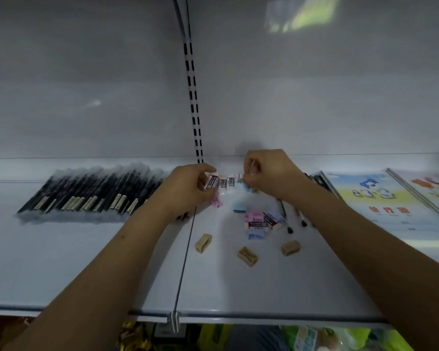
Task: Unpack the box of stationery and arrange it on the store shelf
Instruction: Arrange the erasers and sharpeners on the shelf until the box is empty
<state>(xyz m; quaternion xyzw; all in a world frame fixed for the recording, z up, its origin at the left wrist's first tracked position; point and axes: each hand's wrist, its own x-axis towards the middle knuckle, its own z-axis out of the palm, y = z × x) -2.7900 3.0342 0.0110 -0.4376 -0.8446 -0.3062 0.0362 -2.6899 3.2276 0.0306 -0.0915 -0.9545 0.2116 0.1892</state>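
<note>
- Looks like a shop, stationery aisle.
- White metal shelf (pixel 86 262) with a slotted upright (pixel 195 117) on the back panel, standard retail racking.
- Row of identical black pens (pixel 91 193) laid out like stock.
- Erasers (pixel 257 220) in wrappers, workbooks (pixel 380 198) off to the right.
- Packaged goods (pixel 304 338) on the level below.

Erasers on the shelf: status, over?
Left hand pinches an eraser; right hand pinches another. Loose pile unsorted behind them. Nothing blocking.

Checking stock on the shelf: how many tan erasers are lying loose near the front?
3. One tan eraser lies right of the shelf seam, one nearest the front edge, one furthest right. Others may be hidden under the hands.
</note>
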